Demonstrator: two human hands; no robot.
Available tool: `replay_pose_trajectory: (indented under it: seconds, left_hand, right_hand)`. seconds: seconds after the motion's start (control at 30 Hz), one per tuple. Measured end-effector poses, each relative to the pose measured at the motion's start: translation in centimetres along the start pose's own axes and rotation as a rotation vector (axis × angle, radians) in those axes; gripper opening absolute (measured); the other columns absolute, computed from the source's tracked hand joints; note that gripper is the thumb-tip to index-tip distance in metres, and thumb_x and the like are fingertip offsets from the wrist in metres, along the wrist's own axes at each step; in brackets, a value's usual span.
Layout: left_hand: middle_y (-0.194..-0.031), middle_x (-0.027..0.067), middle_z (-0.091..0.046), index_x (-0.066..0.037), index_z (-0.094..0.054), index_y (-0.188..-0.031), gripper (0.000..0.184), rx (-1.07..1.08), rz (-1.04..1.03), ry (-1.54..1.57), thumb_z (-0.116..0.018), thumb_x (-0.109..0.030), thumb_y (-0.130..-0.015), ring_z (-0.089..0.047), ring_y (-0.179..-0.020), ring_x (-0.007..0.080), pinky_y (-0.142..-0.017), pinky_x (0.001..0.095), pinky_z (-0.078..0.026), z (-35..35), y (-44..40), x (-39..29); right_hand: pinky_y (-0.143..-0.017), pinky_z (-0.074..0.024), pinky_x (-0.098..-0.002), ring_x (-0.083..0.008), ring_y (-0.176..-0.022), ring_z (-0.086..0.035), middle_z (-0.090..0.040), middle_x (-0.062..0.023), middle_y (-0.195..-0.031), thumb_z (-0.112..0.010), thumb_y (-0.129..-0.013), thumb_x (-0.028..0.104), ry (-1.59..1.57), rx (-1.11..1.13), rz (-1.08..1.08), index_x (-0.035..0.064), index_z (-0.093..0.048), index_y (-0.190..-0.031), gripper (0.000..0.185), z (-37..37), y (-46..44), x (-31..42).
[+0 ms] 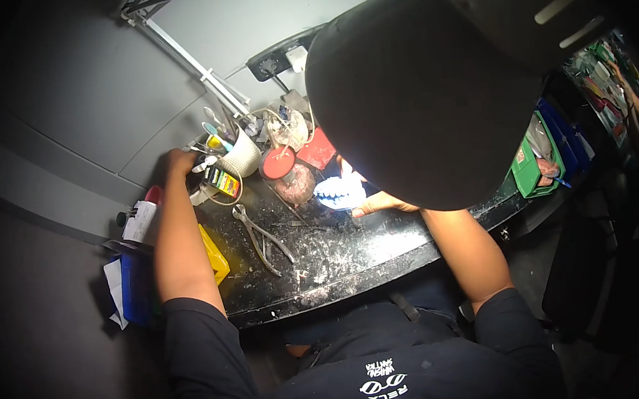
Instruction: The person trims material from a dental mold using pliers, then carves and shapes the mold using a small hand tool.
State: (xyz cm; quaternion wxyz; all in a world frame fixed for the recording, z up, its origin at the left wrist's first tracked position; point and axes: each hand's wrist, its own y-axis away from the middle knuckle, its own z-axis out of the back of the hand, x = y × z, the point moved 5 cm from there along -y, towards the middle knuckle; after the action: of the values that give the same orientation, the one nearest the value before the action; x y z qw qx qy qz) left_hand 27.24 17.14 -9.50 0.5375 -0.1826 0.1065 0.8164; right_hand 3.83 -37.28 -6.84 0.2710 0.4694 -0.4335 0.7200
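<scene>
A white dental model (339,193) with a row of teeth is held in my right hand (381,203), its thumb against the model's lower edge. The black lamp shade hides part of that hand. At the left, my left hand (179,163) reaches beside a white textured cup (242,157) of brushes and tools. Its fingers are dark and partly hidden, so its grip cannot be made out. A small black, yellow and green box (222,181) lies just right of it. Metal pliers (261,240) lie on the black bench (325,275), and a red-topped round object (279,163) stands behind the model.
The large black lamp shade (424,94) covers the upper middle. A green bin (537,158) stands at the right. Yellow (214,255) and blue (138,287) containers are at the left. A red block (315,149), cables and a power strip (278,59) lie toward the wall.
</scene>
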Motion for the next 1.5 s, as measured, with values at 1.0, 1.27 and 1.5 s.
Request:
replay_pose_trajectory:
  seconds: [1.0, 1.27, 1.5]
  left_hand:
    - [-0.103, 0.02, -0.076, -0.01, -0.08, -0.096, 0.032, -0.199, -0.128, -0.161, -0.082, -0.033, -0.074, -0.075, -0.097, 0.0367, -0.083, 0.0456, -0.059, 0.2, 2.1, -2.4]
    - [-0.117, 0.0254, -0.073, 0.007, -0.073, -0.112, 0.051, -0.176, 0.127, 0.212, -0.086, -0.029, -0.078, -0.073, -0.107, 0.0343, -0.093, 0.0447, -0.056, 3.2, 4.6, -4.2]
    - [-0.129, 0.017, -0.069, 0.001, -0.068, -0.126, 0.045, -0.348, 0.118, 1.295, -0.07, -0.024, -0.089, -0.061, -0.125, 0.0306, -0.111, 0.0408, -0.042, 9.4, 13.2, -6.3]
  right_hand:
    - [-0.089, -0.0516, -0.0358, -0.021, -0.1, -0.061, -0.059, -0.0046, -0.104, -0.087, -0.061, -0.007, 0.233, 0.042, 0.096, 0.0066, -0.061, -0.107, 0.054, -1.2, -0.3, 1.5]
    - [-0.085, -0.0487, -0.0366, -0.0227, -0.096, -0.061, -0.062, -0.0051, -0.102, -0.087, -0.062, -0.001, 0.158, 0.256, 0.103, 0.0058, -0.064, -0.101, 0.047, -3.9, 0.3, 2.2]
    - [-0.086, -0.0524, -0.0345, -0.0179, -0.098, -0.06, -0.06, -0.004, -0.104, -0.081, -0.058, -0.011, 0.177, 0.294, 0.043, 0.0055, -0.065, -0.105, 0.052, -3.9, -0.1, 1.7]
